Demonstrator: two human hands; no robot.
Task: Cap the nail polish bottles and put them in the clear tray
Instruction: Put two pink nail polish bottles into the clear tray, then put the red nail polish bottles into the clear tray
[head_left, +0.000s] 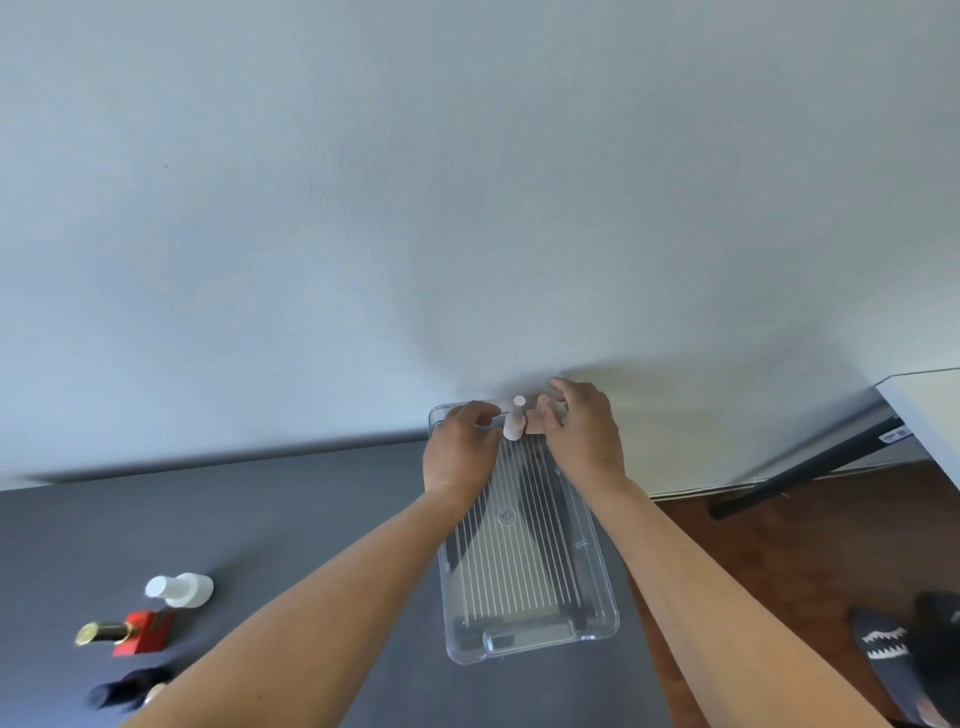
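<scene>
Two pale bottles (519, 422) capped, upright at the tray's (597, 587) far end, loosely pinched between left hand (460, 447) and right hand (587, 434); three bottles (156, 631) left, well off leftward.

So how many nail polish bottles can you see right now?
5: two pale pink ones at the tray's far end between the hands, and white, red, dark on the left. Hands may hide more.

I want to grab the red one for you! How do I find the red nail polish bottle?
Look at the grey table, at the near left corner, far from the clear tray. Three bottles lie there in a group; the red bottle is the middle one, between a white bottle and a dark bottle. Only it has a square red body and shiny gold cap.
</scene>
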